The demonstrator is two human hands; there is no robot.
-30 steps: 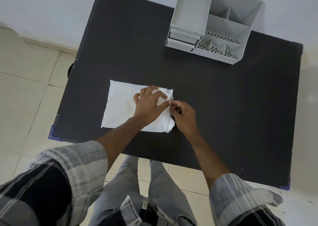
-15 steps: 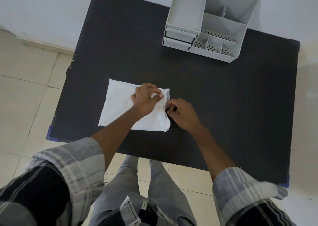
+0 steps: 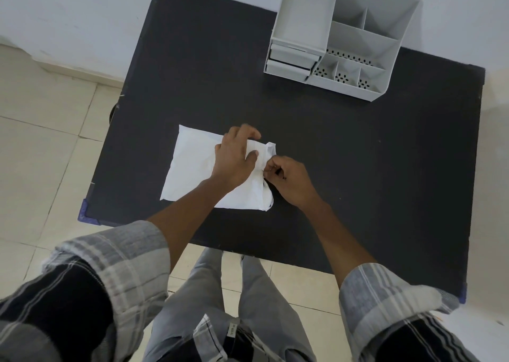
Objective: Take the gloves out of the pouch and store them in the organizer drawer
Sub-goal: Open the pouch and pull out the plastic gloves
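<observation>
A white pouch [image 3: 192, 166] lies flat on the black table [image 3: 358, 174], left of centre. My left hand [image 3: 234, 159] grips the pouch near its right end, fingers curled over the bunched fabric. My right hand [image 3: 286, 178] pinches the pouch's right edge, where the opening looks crumpled. No gloves show; the inside of the pouch is hidden. The grey organizer [image 3: 358, 39] stands at the table's far edge, with two shut drawers [image 3: 292, 63] stacked on its left front.
The organizer has open compartments on its right side, some with perforated floors. A white wall runs behind the table. Beige floor tiles [image 3: 41, 141] lie to the left, and my legs stand at the table's near edge.
Both hands stayed at the pouch's right end. My left fingers have bunched the fabric more tightly, and the pouch's right edge has lifted and crumpled a little.
</observation>
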